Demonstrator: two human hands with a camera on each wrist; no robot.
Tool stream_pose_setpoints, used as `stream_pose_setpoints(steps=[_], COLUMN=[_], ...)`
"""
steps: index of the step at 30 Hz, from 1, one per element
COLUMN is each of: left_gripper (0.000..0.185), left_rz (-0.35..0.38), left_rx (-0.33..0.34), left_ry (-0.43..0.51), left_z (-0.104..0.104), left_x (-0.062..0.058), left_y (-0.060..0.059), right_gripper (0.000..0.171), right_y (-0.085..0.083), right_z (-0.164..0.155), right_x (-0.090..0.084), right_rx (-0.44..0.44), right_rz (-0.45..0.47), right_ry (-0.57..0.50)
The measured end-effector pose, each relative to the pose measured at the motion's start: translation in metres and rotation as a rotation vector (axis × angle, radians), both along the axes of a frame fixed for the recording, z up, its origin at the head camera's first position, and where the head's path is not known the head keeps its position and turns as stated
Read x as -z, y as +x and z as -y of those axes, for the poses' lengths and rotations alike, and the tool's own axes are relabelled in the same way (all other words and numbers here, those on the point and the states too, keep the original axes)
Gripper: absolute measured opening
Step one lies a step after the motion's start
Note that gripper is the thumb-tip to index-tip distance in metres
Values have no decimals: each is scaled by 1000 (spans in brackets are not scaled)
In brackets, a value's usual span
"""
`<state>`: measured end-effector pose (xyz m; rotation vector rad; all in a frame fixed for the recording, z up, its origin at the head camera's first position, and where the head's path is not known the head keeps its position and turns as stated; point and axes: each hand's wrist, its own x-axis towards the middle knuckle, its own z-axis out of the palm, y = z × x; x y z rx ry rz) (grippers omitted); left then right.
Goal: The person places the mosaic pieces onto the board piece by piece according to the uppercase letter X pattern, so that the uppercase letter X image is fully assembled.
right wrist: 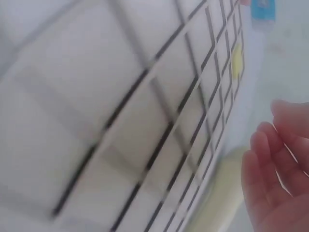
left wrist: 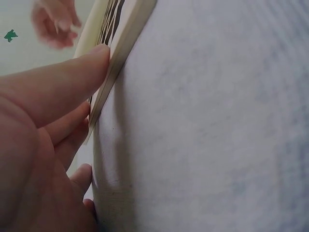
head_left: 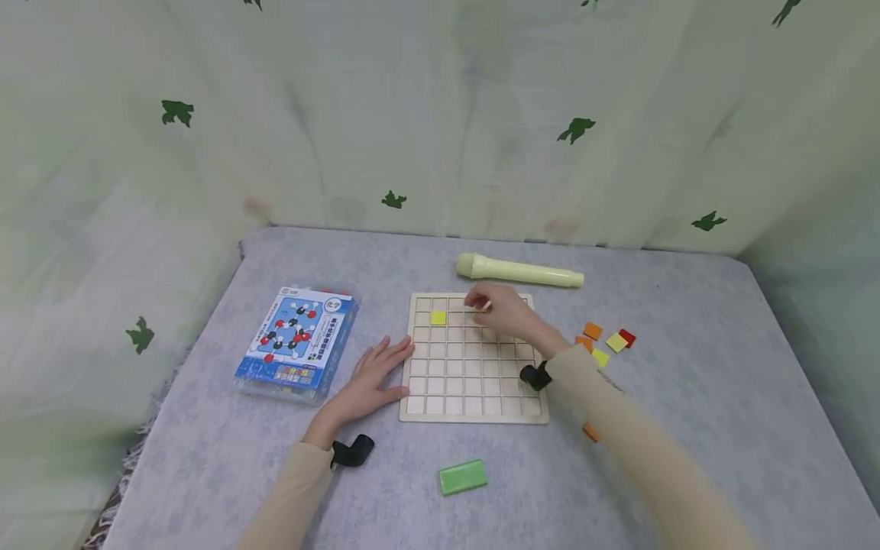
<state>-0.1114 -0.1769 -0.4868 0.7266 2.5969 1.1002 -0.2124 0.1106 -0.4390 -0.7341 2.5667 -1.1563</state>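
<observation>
A pale wooden grid board (head_left: 474,412) lies on the grey cloth-covered table, with one yellow tile (head_left: 438,318) in a cell near its top left. My left hand (head_left: 374,374) lies flat on the cloth, and its straight fingers (left wrist: 58,87) touch the board's left edge (left wrist: 116,53). My right hand (head_left: 491,305) hovers over the board's top rows with its fingers loosely curled. No tile shows between them. The right wrist view shows the grid (right wrist: 120,121), the yellow tile (right wrist: 236,63) and those fingers (right wrist: 275,179) with nothing in them.
Several loose orange, yellow and red tiles (head_left: 616,341) lie right of the board, and one orange tile (head_left: 590,432) sits by my right sleeve. A pale yellow cylinder (head_left: 520,271) lies behind the board. A blue box (head_left: 298,342) is at the left, a green block (head_left: 463,477) in front.
</observation>
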Motion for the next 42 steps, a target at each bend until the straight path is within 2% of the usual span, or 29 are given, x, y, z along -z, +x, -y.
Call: stream_pose_setpoints(steps=[7, 11, 16, 21, 25, 31, 39, 42], left_gripper=[70, 70, 69, 68, 68, 69, 69, 69], left_rz=[10, -20, -35, -19, -21, -27, -28, -26], left_rx=[-17, -10, 4, 5, 1, 6, 2, 2], left_ry=[-3, 16, 20, 15, 19, 17, 14, 19], left_z=[2, 1, 1, 1, 2, 2, 2, 2], left_x=[2, 3, 4, 4, 5, 5, 4, 4], left_y=[2, 2, 1, 1, 1, 1, 1, 1], right_gripper=[19, 18, 20, 25, 27, 25, 24, 24], right_y=[32, 56, 81, 98, 100, 93, 66, 52], right_z=[-70, -100, -120, -123, -119, -112, -95, -85], right_x=[11, 18, 25, 28, 28, 27, 17, 15], right_rx=[93, 121, 124, 125, 101, 114, 125, 120], right_rz=[34, 73, 1, -38, -70, -98, -87, -96], right_ry=[1, 7, 88, 143, 156, 181, 88, 96])
